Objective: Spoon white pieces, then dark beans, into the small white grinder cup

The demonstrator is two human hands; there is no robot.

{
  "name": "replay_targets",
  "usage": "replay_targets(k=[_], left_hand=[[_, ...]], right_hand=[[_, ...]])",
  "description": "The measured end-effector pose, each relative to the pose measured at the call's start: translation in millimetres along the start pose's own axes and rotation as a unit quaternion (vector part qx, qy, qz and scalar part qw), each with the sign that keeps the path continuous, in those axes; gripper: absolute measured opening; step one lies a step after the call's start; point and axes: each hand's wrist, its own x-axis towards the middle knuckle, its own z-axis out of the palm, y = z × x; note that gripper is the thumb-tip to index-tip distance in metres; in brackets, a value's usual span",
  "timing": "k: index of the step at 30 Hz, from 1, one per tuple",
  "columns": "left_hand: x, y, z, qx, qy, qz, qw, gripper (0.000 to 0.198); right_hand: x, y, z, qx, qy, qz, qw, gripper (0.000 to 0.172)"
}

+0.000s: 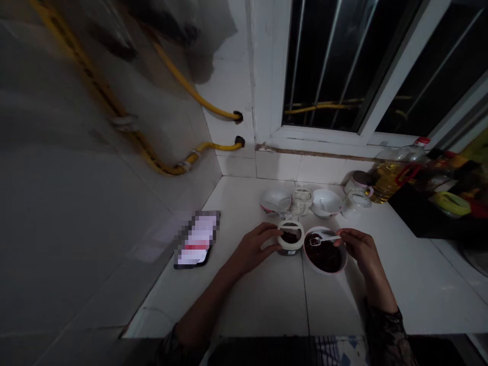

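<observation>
My left hand point(259, 246) grips the side of a small white-rimmed jar point(291, 249) with dark red contents. Just right of the jar, touching or nearly touching it, is a white bowl point(345, 263) filled with a dark red, chunky mixture. Between the fingers of my right hand point(358, 246) is the handle of a small white spoon point(327, 238). The spoon's squarish head lies over the mixture, at the bowl's left part. Both vessels stand upright on the white tiled counter point(267, 300).
Behind are two white bowls point(275, 200) point(327, 202), with a clear jar point(302, 201) between them. More jars point(356, 204), an oil bottle point(387, 178) and a dark box point(412, 211) of condiments stand right. A phone point(198, 239) lies left, by the wall.
</observation>
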Motion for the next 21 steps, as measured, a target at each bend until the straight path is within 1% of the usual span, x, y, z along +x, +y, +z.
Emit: replay_targets(k=[4,9,15,18,21], left_hand=[[0.3,0.4,0.0,0.008,0.005,0.004,1.000,0.026],[0.7,1.4,0.4,0.015,0.009,0.011,1.000,0.025],[0.8,2.3,-0.4,0.012,0.010,0.011,1.000,0.025],[0.4,1.7,-0.2,0.010,0.006,0.009,1.000,0.025],[0.1,1.1,0.1,0.008,0.007,0.011,1.000,0.025]], right_hand=[[2.9,4.5,-2.5,0.015,0.004,0.013,1.000,0.033],[3.6,5.9,-3.0,0.012,0.005,0.010,1.000,0.031],[5.4,6.6,-3.2,0.029,0.015,0.014,0.999,0.034],[6.0,2.8,-1.7,0.035,0.019,0.001,0.999,0.036],[1.3,-5.2,6.1,0.034,0.022,-0.041,0.998,0.038]])
